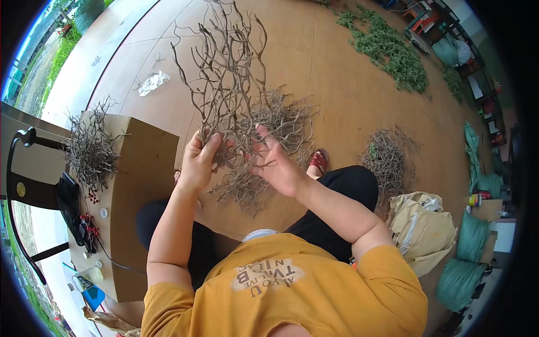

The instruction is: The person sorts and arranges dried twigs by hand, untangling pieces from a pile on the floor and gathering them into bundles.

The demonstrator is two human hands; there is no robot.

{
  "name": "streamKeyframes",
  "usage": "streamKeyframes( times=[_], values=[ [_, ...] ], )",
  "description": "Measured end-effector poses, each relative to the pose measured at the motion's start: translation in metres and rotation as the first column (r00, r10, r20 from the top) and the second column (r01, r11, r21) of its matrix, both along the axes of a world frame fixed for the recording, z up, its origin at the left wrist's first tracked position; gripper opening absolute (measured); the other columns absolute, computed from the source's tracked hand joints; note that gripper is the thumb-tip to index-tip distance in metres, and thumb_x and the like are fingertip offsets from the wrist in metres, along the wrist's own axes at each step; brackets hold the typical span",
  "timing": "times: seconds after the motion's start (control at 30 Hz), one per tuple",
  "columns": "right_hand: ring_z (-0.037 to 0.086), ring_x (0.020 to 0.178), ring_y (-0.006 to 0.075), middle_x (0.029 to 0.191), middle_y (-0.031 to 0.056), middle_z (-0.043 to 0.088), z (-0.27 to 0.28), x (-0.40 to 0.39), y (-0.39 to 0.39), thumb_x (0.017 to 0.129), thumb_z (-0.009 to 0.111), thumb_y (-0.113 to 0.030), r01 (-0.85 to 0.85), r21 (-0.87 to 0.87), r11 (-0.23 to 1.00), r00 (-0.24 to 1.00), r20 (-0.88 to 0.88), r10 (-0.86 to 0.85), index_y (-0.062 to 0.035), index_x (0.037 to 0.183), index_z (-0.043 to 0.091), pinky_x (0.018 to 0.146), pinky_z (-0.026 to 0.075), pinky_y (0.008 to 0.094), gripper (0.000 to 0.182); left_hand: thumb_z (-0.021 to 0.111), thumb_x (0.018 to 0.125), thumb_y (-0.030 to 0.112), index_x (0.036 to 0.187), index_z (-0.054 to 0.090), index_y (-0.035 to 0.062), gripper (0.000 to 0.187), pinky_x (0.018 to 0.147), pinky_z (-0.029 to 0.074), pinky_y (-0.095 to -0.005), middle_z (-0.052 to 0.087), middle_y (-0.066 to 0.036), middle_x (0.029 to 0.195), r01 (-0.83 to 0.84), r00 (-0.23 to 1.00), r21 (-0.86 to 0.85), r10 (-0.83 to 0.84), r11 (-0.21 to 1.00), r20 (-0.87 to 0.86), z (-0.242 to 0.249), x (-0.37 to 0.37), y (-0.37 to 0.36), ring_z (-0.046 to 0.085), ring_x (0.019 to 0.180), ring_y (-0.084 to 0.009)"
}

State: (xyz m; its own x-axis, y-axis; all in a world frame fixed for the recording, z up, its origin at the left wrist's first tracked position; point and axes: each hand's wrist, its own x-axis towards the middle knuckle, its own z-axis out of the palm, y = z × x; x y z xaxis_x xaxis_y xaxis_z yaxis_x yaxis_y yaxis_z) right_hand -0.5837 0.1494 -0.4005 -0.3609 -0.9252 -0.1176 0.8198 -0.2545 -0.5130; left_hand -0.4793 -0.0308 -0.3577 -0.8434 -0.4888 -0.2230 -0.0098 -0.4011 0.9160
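Observation:
My left hand [199, 160] is closed around the lower stems of a bunch of bare, twisting brown branches [229, 73], which fans upward and away from me. Beside it on the right, my right hand [281, 165] has its fingers spread, palm turned toward the branches. Its fingertips are close to the stems; whether they touch is hard to tell. Below and behind both hands, a loose heap of similar curly twigs [283, 121] lies on the floor between my feet, partly hidden by the held bunch.
On my left stands a cardboard box [143, 168] with a tangle of twigs [92, 149] on top. More twigs [387, 160] lie at right, near a tan sack [424, 230]. Green foliage [387, 50] is spread on the floor at upper right. A clear plastic wrapper [153, 83] lies at upper left.

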Motion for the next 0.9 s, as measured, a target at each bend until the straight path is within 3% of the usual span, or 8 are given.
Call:
streamKeyframes(
  times=[0.23, 0.4, 0.5, 0.6, 0.67, 0.7, 0.77, 0.9],
  values=[
    [0.053, 0.101, 0.007, 0.118, -0.0014, 0.056, 0.005, -0.009, -0.023, 0.094, 0.055, -0.025, 0.281, 0.241, 0.929, 0.94, -0.264, -0.216, -0.014, 0.128, 0.05, 0.088, 0.042, 0.0289, 0.036, 0.072, 0.08, 0.007, 0.13, 0.027, 0.0055, 0.067, 0.093, 0.042, -0.0306, 0.05, -0.007, 0.117, 0.144, 0.984, -0.055, -0.149, 0.988, -0.099, -0.019, -0.017, 0.029, 0.052, 0.106, -0.0169],
    [0.052, 0.102, 0.0073, 0.117, 0.0002, 0.058, 0.007, -0.013, -0.034, 0.096, 0.05, -0.014, 0.238, 0.196, 0.951, 0.945, -0.273, -0.18, -0.0075, 0.118, 0.058, 0.089, 0.044, 0.0255, 0.024, 0.067, 0.079, -0.002, 0.128, 0.034, 0.0056, 0.059, 0.086, 0.046, -0.0276, 0.051, -0.007, 0.117, 0.031, 0.999, -0.119, -0.029, 0.992, 0.023, -0.027, -0.024, 0.043, 0.053, 0.104, -0.0151],
    [0.056, 0.091, 0.0083, 0.105, 0.0018, 0.064, -0.002, -0.013, -0.045, 0.094, 0.053, -0.013, 0.379, 0.112, 0.918, 0.77, -0.589, -0.246, -0.0076, 0.114, 0.061, 0.079, 0.047, 0.0245, 0.023, 0.059, 0.082, -0.005, 0.135, 0.034, 0.0038, 0.059, 0.088, 0.049, -0.0311, 0.05, -0.013, 0.126, 0.104, 0.994, -0.098, -0.099, 0.99, 0.05, -0.031, -0.026, 0.035, 0.055, 0.109, -0.0227],
    [0.058, 0.086, 0.014, 0.088, 0.0077, 0.063, -0.003, -0.007, -0.054, 0.086, 0.06, -0.013, 0.543, 0.059, 0.838, 0.675, -0.624, -0.394, -0.0016, 0.101, 0.063, 0.076, 0.048, 0.0295, 0.019, 0.064, 0.083, 0.004, 0.122, 0.046, 0.0021, 0.043, 0.067, 0.05, -0.0218, 0.059, -0.007, 0.102, 0.061, 0.991, -0.177, -0.039, 0.982, 0.126, -0.036, -0.023, 0.024, 0.06, 0.08, -0.0131],
    [0.059, 0.089, 0.0193, 0.092, 0.0118, 0.063, -0.01, 0.0, -0.062, 0.085, 0.062, -0.016, 0.539, 0.071, 0.839, 0.741, -0.515, -0.431, -0.0013, 0.109, 0.06, 0.081, 0.047, 0.0324, 0.028, 0.065, 0.084, 0.008, 0.123, 0.047, 0.001, 0.044, 0.065, 0.05, -0.0216, 0.059, -0.008, 0.102, -0.019, 0.982, -0.308, 0.075, 0.951, 0.174, -0.037, -0.021, 0.015, 0.06, 0.078, -0.0133],
    [0.055, 0.103, 0.0268, 0.108, 0.0191, 0.058, -0.025, -0.001, -0.067, 0.082, 0.066, -0.024, 0.607, 0.106, 0.787, 0.555, -0.765, -0.326, -0.0034, 0.124, 0.051, 0.092, 0.043, 0.0369, 0.049, 0.066, 0.084, 0.01, 0.124, 0.047, 0.0005, 0.045, 0.065, 0.05, -0.0216, 0.059, -0.009, 0.103, -0.103, 0.977, -0.367, 0.163, 0.925, 0.136, -0.04, -0.023, 0.018, 0.06, 0.078, -0.0138],
    [0.042, 0.121, 0.0346, 0.132, 0.0245, 0.037, -0.03, 0.013, -0.065, 0.077, 0.069, -0.03, 0.523, 0.321, 0.79, 0.666, -0.732, -0.143, -0.0037, 0.138, 0.032, 0.105, 0.033, 0.0395, 0.076, 0.068, 0.083, 0.014, 0.126, 0.046, -0.0002, 0.05, 0.071, 0.051, -0.0255, 0.059, -0.012, 0.107, -0.202, 0.972, -0.402, 0.234, 0.893, 0.032, -0.06, -0.027, 0.006, 0.06, 0.085, -0.0172],
    [0.045, 0.121, 0.0317, 0.128, 0.0218, 0.045, -0.031, 0.022, -0.044, 0.079, 0.069, -0.028, 0.562, 0.385, 0.732, 0.614, -0.788, -0.057, 0.0013, 0.127, 0.043, 0.103, 0.036, 0.0393, 0.063, 0.068, 0.083, 0.019, 0.13, 0.043, 0.0023, 0.056, 0.075, 0.048, -0.0307, 0.059, -0.012, 0.111, -0.196, 0.952, -0.537, 0.291, 0.82, 0.096, -0.05, -0.032, 0.005, 0.059, 0.093, -0.0199]
  ],
)
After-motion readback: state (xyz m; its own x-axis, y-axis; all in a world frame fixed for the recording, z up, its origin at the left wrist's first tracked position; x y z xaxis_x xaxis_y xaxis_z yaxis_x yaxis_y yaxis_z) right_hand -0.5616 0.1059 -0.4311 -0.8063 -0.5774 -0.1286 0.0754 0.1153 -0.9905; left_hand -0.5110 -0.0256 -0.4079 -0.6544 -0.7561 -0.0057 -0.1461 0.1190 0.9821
